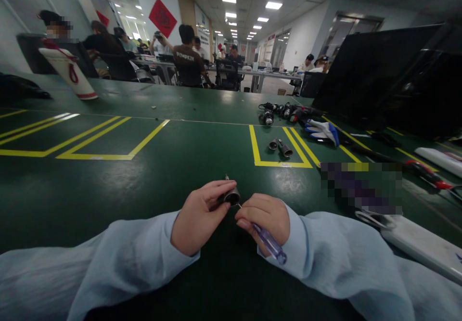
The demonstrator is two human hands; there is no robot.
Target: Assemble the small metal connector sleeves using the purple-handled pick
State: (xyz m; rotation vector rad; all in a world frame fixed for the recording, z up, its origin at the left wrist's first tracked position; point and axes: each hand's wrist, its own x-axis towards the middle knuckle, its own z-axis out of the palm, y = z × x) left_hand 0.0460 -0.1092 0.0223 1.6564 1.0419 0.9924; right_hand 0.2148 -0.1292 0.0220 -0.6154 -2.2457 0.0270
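Between the thumb and fingers of my left hand (205, 215) is a hole saw (232, 197), a dark metal cup with a thin shank pointing away from me. Its open mouth faces me. My right hand (265, 217) is closed around a screwdriver (270, 245) with a clear purple handle. The thin blade reaches toward the lower rim of the cup; whether it touches is too small to tell. Beyond my hands, two similar metal cups (286, 150) lie inside a yellow-taped box on the green table (144, 186).
Black power tools (267, 118) and a blue-and-white glove (323, 132) lie at the back right. A white power strip (422, 244) and dark cables are on the right, near a large black monitor (375, 75). A white cup (70, 73) stands at the far left. Several people sit beyond the table.
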